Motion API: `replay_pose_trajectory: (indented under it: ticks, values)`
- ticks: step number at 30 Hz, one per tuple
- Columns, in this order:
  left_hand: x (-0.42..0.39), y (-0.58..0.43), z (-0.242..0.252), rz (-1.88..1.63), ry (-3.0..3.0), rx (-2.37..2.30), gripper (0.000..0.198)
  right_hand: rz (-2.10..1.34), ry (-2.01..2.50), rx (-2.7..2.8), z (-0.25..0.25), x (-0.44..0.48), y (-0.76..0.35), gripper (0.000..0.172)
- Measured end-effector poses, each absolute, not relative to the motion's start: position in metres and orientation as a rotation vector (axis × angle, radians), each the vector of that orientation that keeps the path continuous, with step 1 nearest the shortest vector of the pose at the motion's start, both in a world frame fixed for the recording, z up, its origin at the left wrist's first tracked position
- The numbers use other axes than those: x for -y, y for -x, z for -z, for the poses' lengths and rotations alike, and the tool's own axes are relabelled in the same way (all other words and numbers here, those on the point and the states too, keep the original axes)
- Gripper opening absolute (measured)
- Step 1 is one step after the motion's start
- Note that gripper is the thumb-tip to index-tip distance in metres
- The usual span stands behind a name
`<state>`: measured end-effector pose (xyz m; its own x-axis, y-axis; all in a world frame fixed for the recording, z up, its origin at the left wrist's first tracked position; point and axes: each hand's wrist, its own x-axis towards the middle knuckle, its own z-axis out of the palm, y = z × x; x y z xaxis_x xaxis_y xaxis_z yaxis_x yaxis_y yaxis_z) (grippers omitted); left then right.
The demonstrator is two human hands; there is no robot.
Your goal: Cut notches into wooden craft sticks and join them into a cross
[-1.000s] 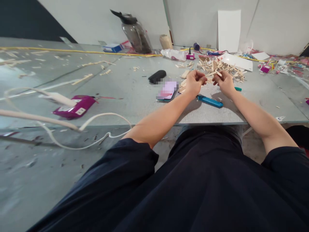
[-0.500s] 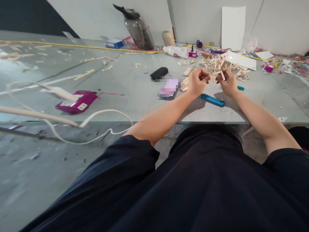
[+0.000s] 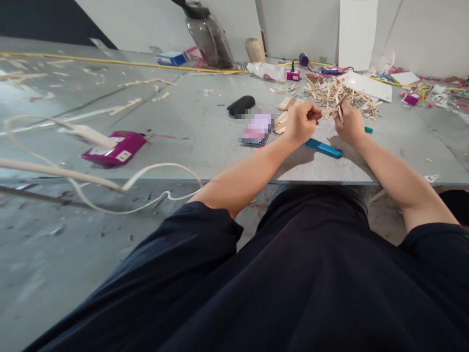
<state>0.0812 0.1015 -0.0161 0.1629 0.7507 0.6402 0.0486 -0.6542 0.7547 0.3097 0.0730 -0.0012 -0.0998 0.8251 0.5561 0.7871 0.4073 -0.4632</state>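
Note:
My left hand is closed in a pinch just above the table, with a thin pale wooden stick at its fingertips. Close by on the right, my right hand is closed round a short wooden stick that points up from the fingers. A darker flat strip crosses it; its kind is not clear. Behind both hands lies a heap of wooden sticks. Flat wooden sticks lie left of my left hand. Below the hands rests a blue utility knife.
A phone and a black case lie to the left. A purple power strip with a white cable is farther left. Along the back stand a large water bottle and a clear plastic bottle. A green object pokes out beside my right wrist.
My hands have drawn slightly apart, and my right hand has turned so its back shows more. The camera view has shifted slightly. The knife and phone lie as before.

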Motion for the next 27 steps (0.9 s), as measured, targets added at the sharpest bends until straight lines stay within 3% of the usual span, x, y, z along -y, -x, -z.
replay_pose_trajectory:
  ticks: [12,16,20,24,27]
  values:
    - [-0.099,-0.084,0.021,-1.55,-1.903,-0.752,0.027,-0.039,1.375,1.948,-0.008,-0.052,-0.282,0.013]
    - [-0.103,-0.086,0.022,-1.568,-1.86,-0.774,0.026,0.052,1.336,1.922,-0.015,-0.052,-0.288,0.021]
    - [-0.105,-0.085,0.023,-1.554,-1.825,-0.786,0.029,-0.142,1.296,1.785,-0.012,-0.062,-0.298,0.011]
    - [-0.103,-0.085,0.022,-1.573,-1.786,-0.753,0.026,-0.484,1.206,1.559,-0.006,-0.072,-0.298,0.046]
    - [-0.103,-0.086,0.02,-1.589,-1.76,-0.706,0.022,-0.785,1.117,1.526,-0.007,-0.074,-0.294,0.053]
